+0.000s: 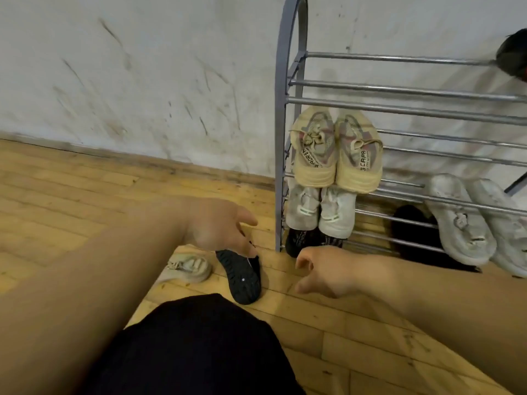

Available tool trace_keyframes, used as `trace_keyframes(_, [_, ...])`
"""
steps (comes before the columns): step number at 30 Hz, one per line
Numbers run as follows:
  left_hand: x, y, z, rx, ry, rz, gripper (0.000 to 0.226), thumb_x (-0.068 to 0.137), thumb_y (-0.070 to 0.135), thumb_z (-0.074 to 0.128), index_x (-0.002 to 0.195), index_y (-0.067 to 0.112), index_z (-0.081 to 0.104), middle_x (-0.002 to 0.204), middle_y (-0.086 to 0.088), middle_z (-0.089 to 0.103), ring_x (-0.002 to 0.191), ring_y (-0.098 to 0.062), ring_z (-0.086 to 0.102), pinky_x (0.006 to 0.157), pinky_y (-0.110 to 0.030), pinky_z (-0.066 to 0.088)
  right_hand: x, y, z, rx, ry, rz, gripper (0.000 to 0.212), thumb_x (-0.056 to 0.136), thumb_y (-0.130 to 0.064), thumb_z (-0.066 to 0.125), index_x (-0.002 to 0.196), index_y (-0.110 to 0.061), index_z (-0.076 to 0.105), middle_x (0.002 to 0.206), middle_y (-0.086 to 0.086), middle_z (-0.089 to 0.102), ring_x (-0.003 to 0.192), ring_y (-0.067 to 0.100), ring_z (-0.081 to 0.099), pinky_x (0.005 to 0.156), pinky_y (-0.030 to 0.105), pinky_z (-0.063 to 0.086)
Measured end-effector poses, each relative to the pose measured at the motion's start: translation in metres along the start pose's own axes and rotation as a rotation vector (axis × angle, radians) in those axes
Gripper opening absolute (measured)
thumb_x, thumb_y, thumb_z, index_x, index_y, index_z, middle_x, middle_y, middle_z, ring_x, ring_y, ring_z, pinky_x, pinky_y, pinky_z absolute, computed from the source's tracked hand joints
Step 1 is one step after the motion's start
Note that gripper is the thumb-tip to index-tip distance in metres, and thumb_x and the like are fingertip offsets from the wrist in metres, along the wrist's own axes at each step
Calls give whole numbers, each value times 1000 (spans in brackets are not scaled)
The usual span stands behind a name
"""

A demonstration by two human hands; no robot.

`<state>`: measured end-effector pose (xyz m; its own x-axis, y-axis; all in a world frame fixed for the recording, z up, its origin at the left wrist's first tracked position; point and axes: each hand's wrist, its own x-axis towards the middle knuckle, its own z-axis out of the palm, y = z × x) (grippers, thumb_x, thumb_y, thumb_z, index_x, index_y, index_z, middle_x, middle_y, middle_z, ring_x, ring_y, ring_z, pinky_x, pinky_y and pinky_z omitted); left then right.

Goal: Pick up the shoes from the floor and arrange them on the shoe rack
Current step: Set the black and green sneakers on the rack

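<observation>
Your left hand's fingers (248, 248) point down and touch the upper edge of the black shoe (242, 276), centre of frame; thumb sticks out to the right. You can't tell if they actually pinch it or just rest on it. The black shoe lies on its side on the wooden floor (71, 195), dark treaded sole facing the camera. Your left hand (216, 226) sits just above it, bare forearm running off to the lower left.

Your right hand (322, 276) is right of centre, fingers loosely curled and spread, nothing in them, apart from the black shoe and hovering just above the floor. Its forearm leaves at the lower right.

Just left of the black shoe, a beige shoe (189, 266) lies on the floor, partly hidden behind your left forearm.

The grey metal shoe rack (285, 138) fills the right half of the frame, against a scuffed white wall (142, 67). At its left end, a cream pair of sneakers (335, 151) rests on a middle tier, a white pair (322, 210) on the tier below, and dark shoes (302, 240) under that, mostly hidden. Further right on a low tier sits a grey-white pair (473, 220), toes toward the lower right. A dark shape at the rack's upper right edge is too cut off to identify.

Your dark-clothed knee (194, 346) fills the bottom centre.
</observation>
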<state>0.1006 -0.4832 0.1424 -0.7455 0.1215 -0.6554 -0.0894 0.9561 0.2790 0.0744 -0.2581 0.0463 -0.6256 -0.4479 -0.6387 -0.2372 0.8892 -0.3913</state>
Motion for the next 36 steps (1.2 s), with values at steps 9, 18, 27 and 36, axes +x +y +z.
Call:
trace_keyframes(9, [149,-128,195,-1140,71,-410,82,94,25,70,159,42,23,132,-3,54,112,-27,58,93,-44,53,172,0,108,628,-56,319,75,98,-28,66,160,-21,25,154,11,39,127,28,50,94,32,44])
trace_keyframes(18, [192,-135,226,-1497,215,-357,65,96,6,60,148,39,39,120,10,62,99,-12,61,78,-32,53,225,-13,155,867,-62,246,74,102,-20,53,164,-36,15,168,2,24,149,29,33,119,46,33])
trace_keyframes(27, [88,-149,150,-1110,571,-19,59,87,57,69,138,30,59,127,-3,67,117,-22,65,100,-51,52,140,-97,59,869,1,-51,68,101,-33,62,157,-47,25,116,11,74,91,27,78,88,43,62])
trace_keyframes(36, [-72,-131,104,-823,812,158,78,76,66,68,147,62,35,122,11,45,124,1,44,105,-23,37,-11,-176,-18,772,-48,-209,65,104,-30,59,159,-42,26,111,17,75,92,32,78,97,47,57])
